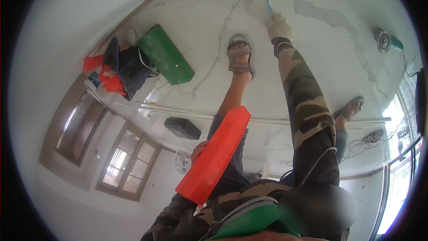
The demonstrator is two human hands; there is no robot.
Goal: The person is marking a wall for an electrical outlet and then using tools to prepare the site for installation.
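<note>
My left hand [199,150] grips a long red plastic case [219,148] from its side, held low across my left leg; most of the fingers are hidden behind it. My right hand [280,27], in a knitted off-white glove, reaches forward on my outstretched camouflage-sleeved arm and holds a slim blue-and-white tool [269,3], pointing away over the white marbled floor [321,27]. My sandalled left foot [239,60] stands just left of that hand.
A green box [166,54] and dark tool bag [133,71] with red items lie left. A grinder [388,42] and cables [370,139] are right. Long white strips [267,120] and a black case [182,128] lie near my legs. The floor meets the wall along a curved-looking edge.
</note>
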